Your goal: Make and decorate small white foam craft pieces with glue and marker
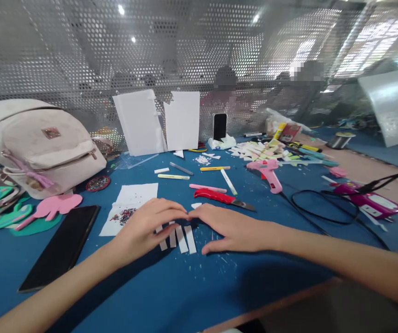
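Several narrow white strips (191,239) lie side by side on the blue tabletop. My left hand (146,224) arches over their far ends, fingers stretched out and thumb apart, resting near the strips. From the other side my right hand (229,226) reaches in, also with extended fingers and a separate thumb. The fingertips of both hands meet or nearly meet above the strips, and no held object shows. Just beyond the right hand lies a red-handled knife (216,195). A small white piece (196,205) is partly hidden by its fingers.
White paper (143,190) with small beads lies left, beside a dark phone (62,247). Highlighters (174,176) lie ahead. A pink glue gun (268,173), its black cable (297,215) and a pile of cut pieces (259,150) are at right. A backpack (49,143) stands at left.
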Demonstrator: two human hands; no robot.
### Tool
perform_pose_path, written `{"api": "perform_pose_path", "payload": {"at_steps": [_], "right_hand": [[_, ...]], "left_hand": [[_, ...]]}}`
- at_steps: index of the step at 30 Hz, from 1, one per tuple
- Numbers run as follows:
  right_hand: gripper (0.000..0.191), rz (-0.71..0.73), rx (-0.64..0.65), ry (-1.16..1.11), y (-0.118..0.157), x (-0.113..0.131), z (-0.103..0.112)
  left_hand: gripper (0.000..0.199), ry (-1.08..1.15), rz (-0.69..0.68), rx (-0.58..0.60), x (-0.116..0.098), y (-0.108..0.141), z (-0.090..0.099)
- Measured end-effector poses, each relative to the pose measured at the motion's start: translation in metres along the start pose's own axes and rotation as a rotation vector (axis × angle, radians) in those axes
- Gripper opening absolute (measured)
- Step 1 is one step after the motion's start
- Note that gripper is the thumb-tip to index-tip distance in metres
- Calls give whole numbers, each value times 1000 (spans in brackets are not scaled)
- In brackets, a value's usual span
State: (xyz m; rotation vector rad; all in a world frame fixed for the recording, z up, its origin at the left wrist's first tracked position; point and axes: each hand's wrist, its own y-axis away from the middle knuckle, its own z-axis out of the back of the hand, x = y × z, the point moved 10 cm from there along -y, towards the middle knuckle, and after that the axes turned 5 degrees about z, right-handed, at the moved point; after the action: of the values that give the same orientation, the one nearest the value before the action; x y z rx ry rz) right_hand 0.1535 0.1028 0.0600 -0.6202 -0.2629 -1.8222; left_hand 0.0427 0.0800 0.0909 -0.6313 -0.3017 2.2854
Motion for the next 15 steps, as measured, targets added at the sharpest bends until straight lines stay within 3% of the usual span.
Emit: {"api": "perform_pose_path", "payload": {"at_steps": [5,11,15], "right_hand": [[80,-22,-37,61,-4,0,-12],[70,-39,-45,120,-12,1,-18],[65,-80,-56,134,-11,-8,-12]], "left_hand": [[28,-113,227,-42,26,25,25],[57,-215,388,-5,45,70,19],[64,-233,486,-15,60,97,20]]}}
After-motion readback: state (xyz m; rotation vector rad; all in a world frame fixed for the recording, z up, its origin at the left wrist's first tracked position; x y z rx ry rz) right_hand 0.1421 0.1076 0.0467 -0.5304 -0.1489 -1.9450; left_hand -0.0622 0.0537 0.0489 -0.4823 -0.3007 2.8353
